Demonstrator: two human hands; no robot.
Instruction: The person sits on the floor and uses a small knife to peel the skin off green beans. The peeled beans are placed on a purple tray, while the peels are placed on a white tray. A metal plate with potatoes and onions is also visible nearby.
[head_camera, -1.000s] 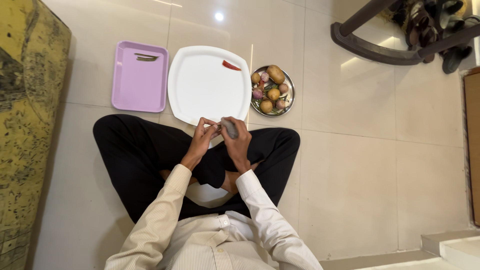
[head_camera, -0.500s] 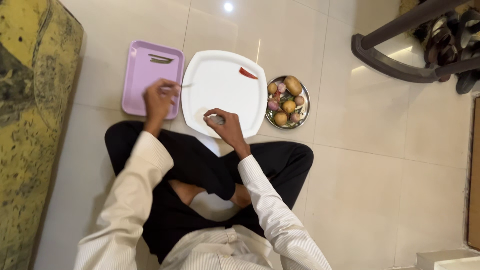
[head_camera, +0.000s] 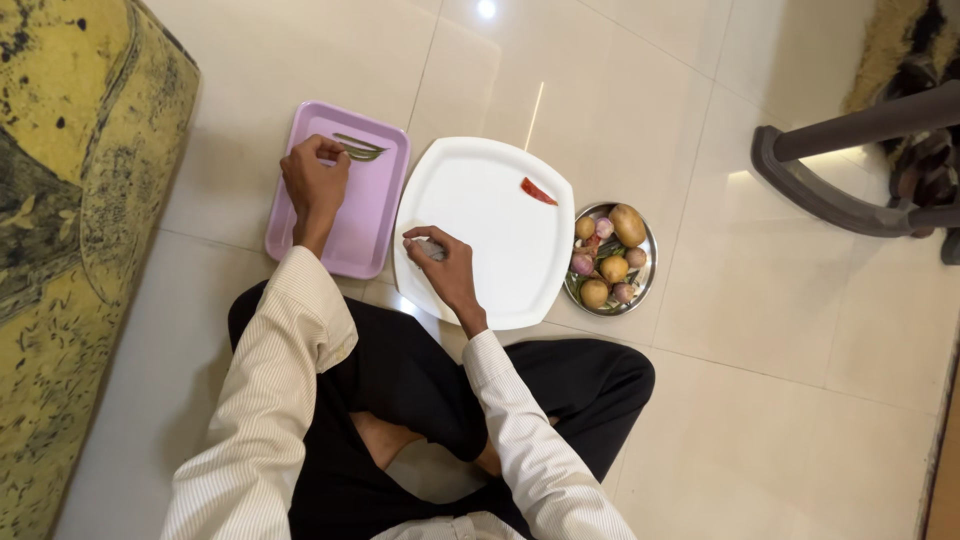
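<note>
Moved: left hand (head_camera: 315, 180) farther up the tray (head_camera: 375, 225), fingers pinched on green chillies (head_camera: 360, 151) at its 12 o'clock. Right hand (head_camera: 445, 265) clamps knife (head_camera: 430, 250) over plate (head_camera: 500, 250). Risk: loose blade nicks fingers.

The single head camera is looking almost straight down from above the seated person, at some height, facing the tiled floor (head_camera: 780, 400) ahead of the crossed legs, with the white plate (head_camera: 500, 210) lying near the middle.
</note>
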